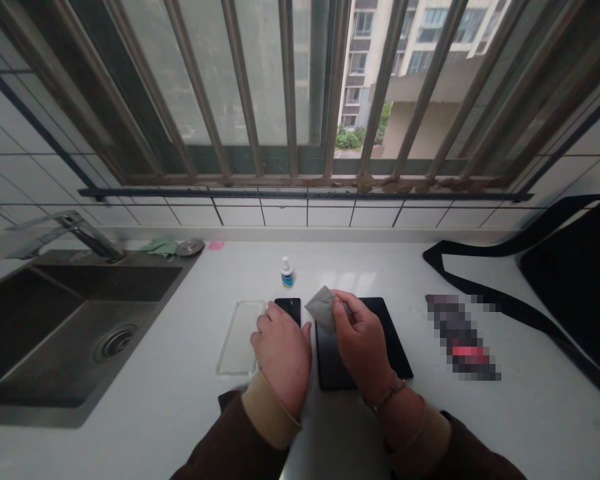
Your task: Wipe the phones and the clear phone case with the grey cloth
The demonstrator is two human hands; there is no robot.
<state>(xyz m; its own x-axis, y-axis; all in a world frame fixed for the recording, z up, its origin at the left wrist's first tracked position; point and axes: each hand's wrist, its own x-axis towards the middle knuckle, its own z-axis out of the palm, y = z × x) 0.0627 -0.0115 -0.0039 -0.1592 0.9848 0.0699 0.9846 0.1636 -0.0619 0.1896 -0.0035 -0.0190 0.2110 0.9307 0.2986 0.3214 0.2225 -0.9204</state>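
I see the R hand [361,341] with thumb and fingers pinched tight on a grey cloth [321,307]. The cloth is small, dull and crumpled, and sticks out at the hand's 11 o'clock, over the top-left corner of a black slab [391,347]. The L hand [281,352] lies fingers-together over a black phone [289,309]; can't tell if it grips. The phone's glossy top end shows at that hand's 12. A clear case [239,335] lies at its 9, just beside the fingers. A small bottle [287,273] w/ blue label stands further out at 12. White counter [180,400]. Steel sink [40,320] and tap [89,235] at 9, black bag [575,280] at 3. Tiled wall and barred window [290,87] at 12.
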